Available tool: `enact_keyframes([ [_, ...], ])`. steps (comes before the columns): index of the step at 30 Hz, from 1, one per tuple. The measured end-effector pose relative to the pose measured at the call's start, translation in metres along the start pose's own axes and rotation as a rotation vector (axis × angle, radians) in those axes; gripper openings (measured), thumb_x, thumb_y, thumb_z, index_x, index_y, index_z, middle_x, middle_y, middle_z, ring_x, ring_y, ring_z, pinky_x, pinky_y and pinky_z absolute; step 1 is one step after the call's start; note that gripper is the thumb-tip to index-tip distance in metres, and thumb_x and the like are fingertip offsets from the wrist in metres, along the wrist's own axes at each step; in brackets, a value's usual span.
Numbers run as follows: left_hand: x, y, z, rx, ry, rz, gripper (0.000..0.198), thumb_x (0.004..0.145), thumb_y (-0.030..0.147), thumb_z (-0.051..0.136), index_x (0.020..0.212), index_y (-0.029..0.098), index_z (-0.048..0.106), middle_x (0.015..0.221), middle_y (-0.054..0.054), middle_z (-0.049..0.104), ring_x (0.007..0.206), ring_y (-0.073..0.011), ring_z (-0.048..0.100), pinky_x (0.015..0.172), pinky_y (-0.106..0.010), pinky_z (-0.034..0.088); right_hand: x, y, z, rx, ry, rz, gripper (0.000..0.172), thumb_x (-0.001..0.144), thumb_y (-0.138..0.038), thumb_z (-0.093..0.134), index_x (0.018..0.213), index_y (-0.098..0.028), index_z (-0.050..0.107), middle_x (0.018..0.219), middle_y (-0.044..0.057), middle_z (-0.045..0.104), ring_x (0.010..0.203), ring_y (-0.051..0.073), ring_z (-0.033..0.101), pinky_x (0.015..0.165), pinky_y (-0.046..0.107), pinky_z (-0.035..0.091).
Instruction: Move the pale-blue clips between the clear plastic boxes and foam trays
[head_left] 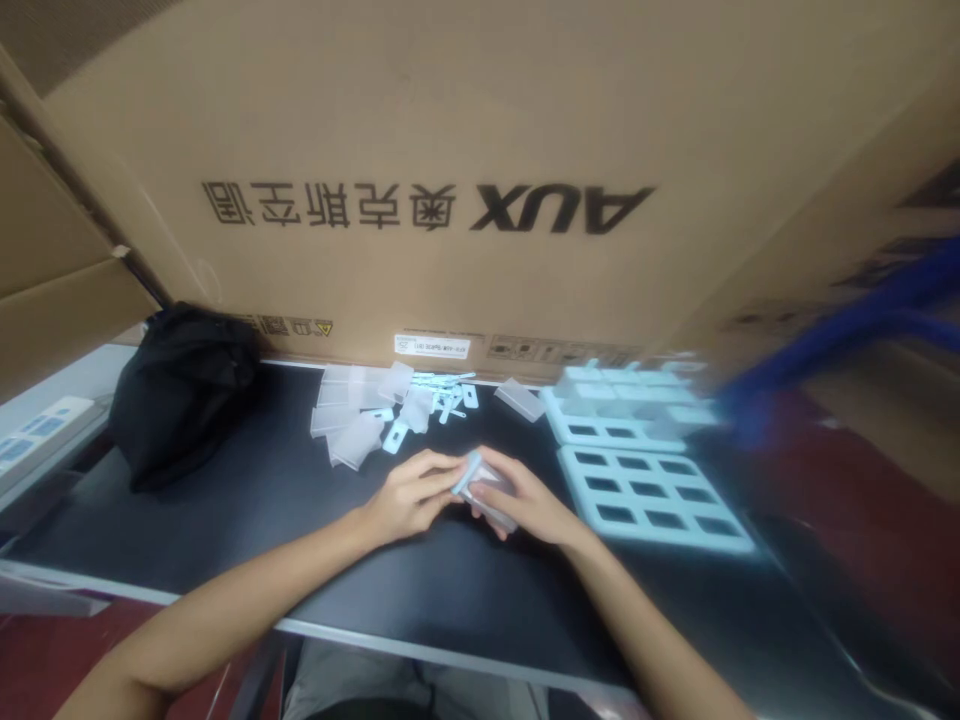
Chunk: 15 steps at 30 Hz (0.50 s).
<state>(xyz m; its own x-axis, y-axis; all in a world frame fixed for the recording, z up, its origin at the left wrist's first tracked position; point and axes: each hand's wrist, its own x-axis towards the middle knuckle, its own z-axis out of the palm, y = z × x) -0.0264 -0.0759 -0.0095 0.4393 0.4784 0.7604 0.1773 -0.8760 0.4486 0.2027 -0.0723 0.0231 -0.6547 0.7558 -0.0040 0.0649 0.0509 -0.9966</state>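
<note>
"What's biggest?"
"The box (450, 110), reading AUX and 奥克斯空调 upside down. Next the desk (262, 500), then the rear tray (601, 432), carrying sleeves (637, 400)."
"So, halfway?"
"Partway, I'd judge. The left hand (411, 497) pinches the blue end (469, 467) of the held sleeve (489, 474) over the desk; the right hand (531, 497) wraps its body. Loose sleeves (352, 440) and blue tags (390, 444) remain."
"And the label (431, 346)?"
"On the box; too fine to read."

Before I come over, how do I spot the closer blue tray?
On the black table, look to the right of the right hand. The closer tray is pale blue with nine dark holes showing; the farther tray behind it has clear pieces standing in it.
</note>
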Motion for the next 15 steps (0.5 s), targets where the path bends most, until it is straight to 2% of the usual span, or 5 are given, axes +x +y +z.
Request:
enact_keyframes([
  [3,0.002,0.006,0.002,0.012,-0.020,-0.040,0.058,0.094,0.019,0.070,0.150,0.024,0.054,0.134,-0.017,0.065,0.115,-0.0268,0.068,0.096,-0.043,0.062,0.002,0.005,0.007,0.005,0.077,-0.031,0.038,0.094,-0.056,0.064,0.108,-0.022,0.053,0.073,-0.004,0.063,0.044,0.009,0.056,0.041,0.020,0.043],
  [6,0.001,0.009,0.005,-0.075,0.011,-0.176,0.064,0.090,0.030,0.078,0.149,0.024,0.054,0.144,-0.018,0.059,0.127,-0.0302,0.064,0.101,-0.044,0.061,0.005,0.014,0.015,-0.004,0.185,-0.047,0.042,0.095,-0.062,0.059,0.111,-0.024,0.052,0.075,-0.003,0.063,0.051,0.013,0.060,0.048,0.025,0.048],
  [11,-0.002,0.003,0.008,-0.118,0.194,-0.316,0.037,0.092,0.024,0.073,0.129,0.022,0.068,0.121,-0.012,0.070,0.105,-0.0222,0.071,0.081,-0.031,0.064,0.022,0.024,0.003,-0.133,0.290,-0.159,0.056,0.103,-0.069,0.025,0.107,-0.024,0.059,0.094,0.005,0.068,0.085,0.021,0.067,0.078,0.035,0.056],
  [13,-0.002,0.001,0.006,-0.075,0.214,-0.280,0.033,0.090,0.020,0.074,0.123,0.021,0.070,0.114,-0.011,0.071,0.102,-0.0214,0.070,0.084,-0.034,0.062,0.037,0.024,-0.011,-0.306,0.404,-0.178,0.051,0.105,-0.060,0.022,0.104,-0.023,0.057,0.093,0.006,0.068,0.085,0.020,0.067,0.079,0.034,0.055],
  [15,-0.001,0.002,0.004,-0.046,0.178,-0.220,0.033,0.088,0.017,0.073,0.121,0.021,0.069,0.111,-0.010,0.071,0.102,-0.0219,0.069,0.089,-0.037,0.060,0.054,0.022,-0.025,-0.627,0.488,-0.124,0.033,0.105,-0.047,0.032,0.103,-0.023,0.055,0.089,0.005,0.068,0.080,0.019,0.065,0.075,0.031,0.053],
])
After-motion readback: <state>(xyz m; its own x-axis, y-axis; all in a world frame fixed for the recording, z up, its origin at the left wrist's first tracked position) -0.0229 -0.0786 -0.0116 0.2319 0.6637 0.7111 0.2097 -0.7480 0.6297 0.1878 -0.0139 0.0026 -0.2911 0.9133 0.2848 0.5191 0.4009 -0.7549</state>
